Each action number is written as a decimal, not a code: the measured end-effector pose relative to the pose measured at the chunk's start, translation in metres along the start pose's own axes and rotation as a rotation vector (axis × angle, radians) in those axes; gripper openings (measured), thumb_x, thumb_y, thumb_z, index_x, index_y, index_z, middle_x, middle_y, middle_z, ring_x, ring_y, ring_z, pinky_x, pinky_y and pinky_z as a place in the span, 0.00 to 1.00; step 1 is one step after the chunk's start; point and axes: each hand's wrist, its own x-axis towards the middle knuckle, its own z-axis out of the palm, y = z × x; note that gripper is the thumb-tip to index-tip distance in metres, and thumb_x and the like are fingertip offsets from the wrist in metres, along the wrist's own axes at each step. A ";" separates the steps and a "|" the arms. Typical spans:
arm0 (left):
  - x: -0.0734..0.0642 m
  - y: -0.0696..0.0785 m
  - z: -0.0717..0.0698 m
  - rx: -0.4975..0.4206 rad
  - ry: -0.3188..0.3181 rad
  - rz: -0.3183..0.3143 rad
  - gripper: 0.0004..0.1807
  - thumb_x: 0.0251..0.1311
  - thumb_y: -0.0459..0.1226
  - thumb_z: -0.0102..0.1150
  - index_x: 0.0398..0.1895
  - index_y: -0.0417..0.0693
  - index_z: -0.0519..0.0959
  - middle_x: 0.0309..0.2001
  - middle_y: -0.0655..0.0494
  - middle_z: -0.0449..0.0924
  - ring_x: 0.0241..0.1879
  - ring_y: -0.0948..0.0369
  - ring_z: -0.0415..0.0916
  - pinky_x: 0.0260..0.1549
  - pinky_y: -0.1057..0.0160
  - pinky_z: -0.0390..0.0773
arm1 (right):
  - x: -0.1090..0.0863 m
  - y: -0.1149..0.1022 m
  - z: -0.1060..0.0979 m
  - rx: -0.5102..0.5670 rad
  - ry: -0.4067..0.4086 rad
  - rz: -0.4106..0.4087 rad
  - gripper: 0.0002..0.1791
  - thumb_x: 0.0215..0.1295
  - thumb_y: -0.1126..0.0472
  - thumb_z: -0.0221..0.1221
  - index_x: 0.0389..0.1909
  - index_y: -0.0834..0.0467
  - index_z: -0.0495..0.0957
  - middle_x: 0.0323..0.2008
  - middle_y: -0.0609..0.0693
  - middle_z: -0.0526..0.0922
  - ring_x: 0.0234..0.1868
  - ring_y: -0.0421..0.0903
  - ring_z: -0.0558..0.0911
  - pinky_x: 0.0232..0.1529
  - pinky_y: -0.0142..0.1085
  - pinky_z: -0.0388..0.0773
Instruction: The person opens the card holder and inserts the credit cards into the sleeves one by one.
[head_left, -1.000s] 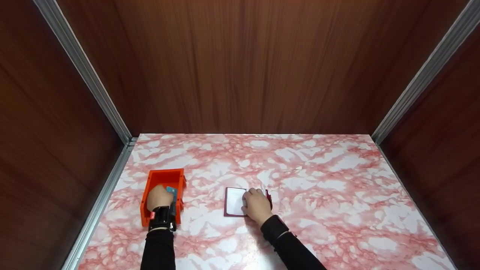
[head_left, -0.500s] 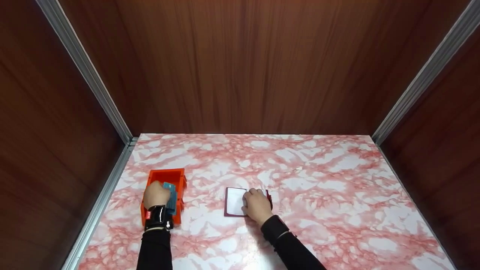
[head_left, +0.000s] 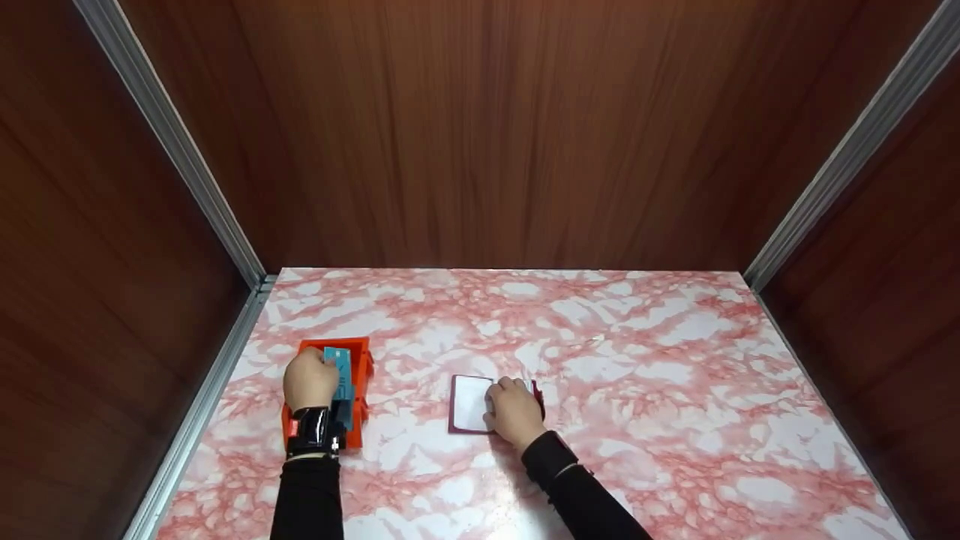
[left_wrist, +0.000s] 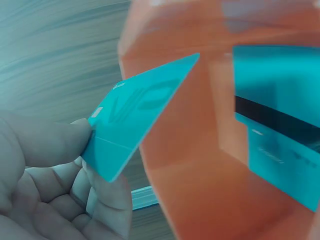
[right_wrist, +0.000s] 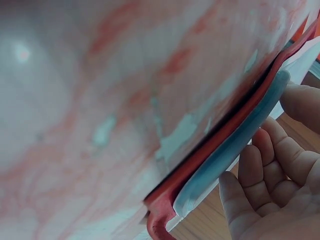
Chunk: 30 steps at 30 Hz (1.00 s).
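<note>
A teal card with a small chip is pinched between the thumb and fingers of my left hand. That hand is over the orange bin on the left of the table. Further teal cards lie inside the bin, one showing a dark stripe. At the table's middle lies an open card holder with a dark red cover and whitish sleeves. My right hand holds its right part, thumb and bent fingers at the thick stack of sleeves. The hand hides much of that side in the head view.
The table has a red and white marbled top. Brown wood-grain walls close it in at the back and both sides, with metal rails along the corners.
My left hand has moved slightly left and away from me, lifting the teal card so more of it shows. The right hand and the card holder have stayed in place.
</note>
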 end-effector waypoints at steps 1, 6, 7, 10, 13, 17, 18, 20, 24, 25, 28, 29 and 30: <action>0.000 0.002 -0.001 -0.002 0.007 0.006 0.08 0.61 0.31 0.56 0.25 0.37 0.74 0.28 0.39 0.77 0.32 0.40 0.75 0.33 0.45 0.70 | 0.000 0.000 0.000 -0.004 0.006 -0.005 0.18 0.42 0.60 0.76 0.23 0.54 0.72 0.30 0.50 0.73 0.34 0.52 0.74 0.35 0.41 0.76; 0.001 0.012 -0.006 -0.003 0.019 0.022 0.08 0.64 0.32 0.56 0.36 0.32 0.78 0.36 0.35 0.81 0.38 0.38 0.77 0.40 0.42 0.72 | 0.000 0.000 0.000 -0.005 0.018 -0.010 0.19 0.41 0.60 0.76 0.22 0.53 0.71 0.29 0.49 0.73 0.34 0.53 0.74 0.35 0.41 0.76; 0.001 0.015 -0.007 -0.006 0.016 0.022 0.08 0.64 0.32 0.56 0.38 0.31 0.78 0.37 0.34 0.81 0.39 0.38 0.77 0.41 0.42 0.72 | 0.000 0.000 0.000 -0.005 0.017 -0.009 0.19 0.41 0.60 0.76 0.22 0.53 0.71 0.29 0.49 0.73 0.34 0.53 0.74 0.35 0.42 0.76; 0.000 0.024 -0.010 -0.024 0.016 0.024 0.09 0.66 0.32 0.56 0.41 0.31 0.77 0.39 0.34 0.81 0.40 0.39 0.77 0.42 0.43 0.72 | 0.000 0.000 0.000 -0.006 0.007 0.001 0.18 0.42 0.59 0.75 0.22 0.53 0.71 0.30 0.50 0.74 0.34 0.53 0.75 0.35 0.42 0.76; -0.003 0.034 -0.011 -0.048 0.015 0.024 0.10 0.67 0.33 0.56 0.44 0.31 0.77 0.39 0.35 0.81 0.41 0.41 0.77 0.42 0.44 0.73 | 0.000 0.000 0.000 -0.004 0.007 0.003 0.18 0.41 0.59 0.75 0.22 0.53 0.72 0.29 0.50 0.74 0.34 0.53 0.75 0.35 0.43 0.76; -0.009 0.049 -0.010 -0.105 0.051 0.060 0.10 0.67 0.33 0.58 0.43 0.32 0.77 0.36 0.37 0.80 0.38 0.43 0.78 0.39 0.45 0.74 | 0.000 -0.001 -0.002 0.000 0.005 0.002 0.18 0.42 0.58 0.75 0.22 0.53 0.72 0.29 0.50 0.74 0.34 0.53 0.75 0.35 0.43 0.76; -0.010 0.052 -0.009 -0.126 0.062 0.076 0.10 0.66 0.33 0.58 0.42 0.32 0.77 0.35 0.38 0.80 0.37 0.43 0.78 0.38 0.46 0.74 | 0.000 0.000 -0.002 0.000 0.003 0.001 0.18 0.42 0.58 0.75 0.23 0.53 0.72 0.29 0.50 0.74 0.34 0.53 0.75 0.35 0.43 0.76; -0.015 0.059 -0.008 -0.171 0.080 0.117 0.09 0.65 0.33 0.60 0.41 0.32 0.78 0.34 0.37 0.81 0.35 0.43 0.78 0.37 0.46 0.75 | 0.000 -0.001 -0.003 0.004 -0.002 0.002 0.18 0.42 0.58 0.75 0.23 0.53 0.72 0.30 0.50 0.74 0.34 0.53 0.75 0.35 0.43 0.76; -0.023 0.071 -0.005 -0.268 0.061 0.182 0.11 0.64 0.32 0.62 0.44 0.31 0.78 0.37 0.37 0.81 0.35 0.44 0.78 0.39 0.46 0.76 | 0.000 0.000 -0.003 0.012 -0.014 0.008 0.17 0.44 0.57 0.75 0.24 0.54 0.73 0.31 0.50 0.74 0.35 0.53 0.75 0.35 0.42 0.76; -0.025 0.073 -0.004 -0.288 0.048 0.191 0.12 0.64 0.32 0.62 0.45 0.31 0.78 0.38 0.37 0.81 0.35 0.45 0.78 0.39 0.47 0.76 | 0.000 0.000 -0.004 0.014 -0.017 0.009 0.17 0.44 0.57 0.75 0.24 0.54 0.74 0.31 0.50 0.73 0.35 0.53 0.74 0.34 0.42 0.76; -0.030 0.081 0.001 -0.340 0.011 0.196 0.10 0.64 0.32 0.62 0.44 0.32 0.79 0.36 0.40 0.81 0.32 0.48 0.76 0.39 0.50 0.76 | 0.000 0.001 -0.003 0.020 -0.021 0.008 0.16 0.45 0.57 0.74 0.26 0.55 0.75 0.31 0.50 0.74 0.35 0.53 0.75 0.35 0.42 0.76; -0.031 0.084 0.003 -0.356 -0.003 0.192 0.09 0.64 0.32 0.62 0.42 0.33 0.79 0.35 0.42 0.81 0.31 0.49 0.75 0.38 0.51 0.75 | 0.000 0.001 -0.003 0.021 -0.019 0.007 0.16 0.45 0.57 0.74 0.26 0.55 0.75 0.31 0.50 0.74 0.35 0.53 0.75 0.35 0.42 0.76; -0.032 0.086 0.006 -0.375 -0.018 0.186 0.09 0.64 0.32 0.62 0.42 0.33 0.79 0.34 0.43 0.80 0.29 0.50 0.74 0.38 0.52 0.74 | -0.001 0.002 -0.003 0.023 -0.016 0.005 0.16 0.45 0.57 0.74 0.26 0.56 0.76 0.31 0.50 0.74 0.35 0.53 0.75 0.35 0.42 0.76</action>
